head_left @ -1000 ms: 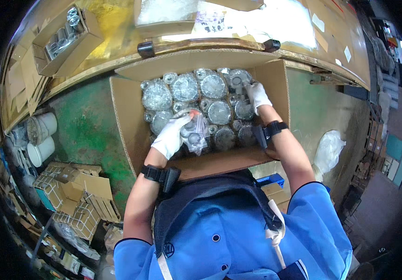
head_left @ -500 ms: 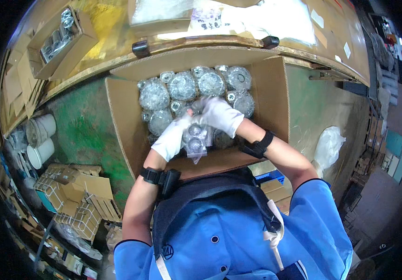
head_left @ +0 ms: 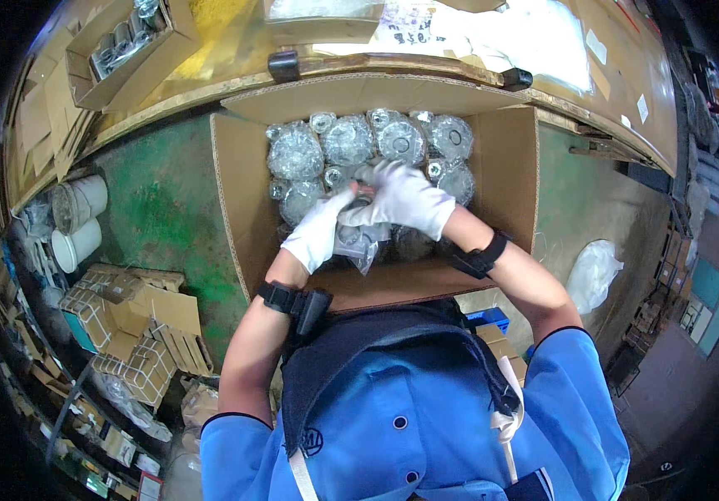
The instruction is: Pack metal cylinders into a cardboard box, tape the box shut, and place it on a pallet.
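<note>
My white-gloved left hand (head_left: 316,235) and right hand (head_left: 409,199) meet over a large open cardboard box (head_left: 505,188). Between them is a small clear plastic bag (head_left: 363,247) with round greyish parts inside. The left fingers are closed on the bag's left side. My right fingers curl over its upper part and hide much of it. Beneath the hands, rows of round bundles in clear bubble wrap (head_left: 295,150) fill the box, with small wrapped metal pieces (head_left: 322,123) tucked among them. The nearest bundles are partly covered by my hands.
Beyond the box runs a wooden-edged worktable (head_left: 226,88), with a smaller carton (head_left: 130,71) of wrapped cylinders at its left. White buckets (head_left: 77,244) and open cartons (head_left: 167,313) stand on the left. A white plastic sack (head_left: 595,274) lies on the floor at right.
My right hand has come down over the bag and now covers the upper round part that showed before. The whole view has shifted, so the box appears farther right.
</note>
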Tool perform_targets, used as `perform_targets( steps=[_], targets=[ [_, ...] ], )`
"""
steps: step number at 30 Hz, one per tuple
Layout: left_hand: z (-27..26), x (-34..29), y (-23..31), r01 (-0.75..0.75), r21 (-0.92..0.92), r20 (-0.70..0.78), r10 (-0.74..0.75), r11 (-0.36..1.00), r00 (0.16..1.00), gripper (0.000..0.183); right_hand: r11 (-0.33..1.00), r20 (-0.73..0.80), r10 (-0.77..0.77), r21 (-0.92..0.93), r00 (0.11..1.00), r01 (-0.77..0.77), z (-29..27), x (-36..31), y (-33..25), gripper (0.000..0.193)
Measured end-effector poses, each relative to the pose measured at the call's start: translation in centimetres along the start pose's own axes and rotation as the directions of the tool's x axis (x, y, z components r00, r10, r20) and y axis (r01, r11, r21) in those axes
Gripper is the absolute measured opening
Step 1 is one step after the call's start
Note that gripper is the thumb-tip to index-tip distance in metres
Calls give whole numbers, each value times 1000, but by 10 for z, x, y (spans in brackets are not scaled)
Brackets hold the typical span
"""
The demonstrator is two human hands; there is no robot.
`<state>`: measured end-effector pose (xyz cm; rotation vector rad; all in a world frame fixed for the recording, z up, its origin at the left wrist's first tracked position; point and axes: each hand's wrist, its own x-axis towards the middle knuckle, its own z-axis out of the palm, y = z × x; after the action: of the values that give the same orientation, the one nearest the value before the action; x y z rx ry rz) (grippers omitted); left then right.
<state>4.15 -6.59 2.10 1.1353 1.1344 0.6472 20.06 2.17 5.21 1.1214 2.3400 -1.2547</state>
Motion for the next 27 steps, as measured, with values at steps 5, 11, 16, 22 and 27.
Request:
perform_targets(
  steps=[5,11,16,22,27],
  targets=[
    [1,-9,5,440,-759,244,-417,480,876,29,895,-60,66,445,996,-32,20,13,28,36],
    [1,-19,-4,431,-697,41,-569,573,821,16,877,-124,97,480,988,-26,27,38,39,36],
    [-12,-22,1,500,-613,21,-621,611,784,18,920,213,136,336,968,-203,7,21,13,44],
    [-1,-22,6,444,-531,97,-469,722,878,19,698,22,392,644,920,-313,5,29,38,50],
    [-6,-26,-6,434,-546,170,-412,717,895,18,848,-168,359,469,918,-246,7,1,86,52]
  ],
)
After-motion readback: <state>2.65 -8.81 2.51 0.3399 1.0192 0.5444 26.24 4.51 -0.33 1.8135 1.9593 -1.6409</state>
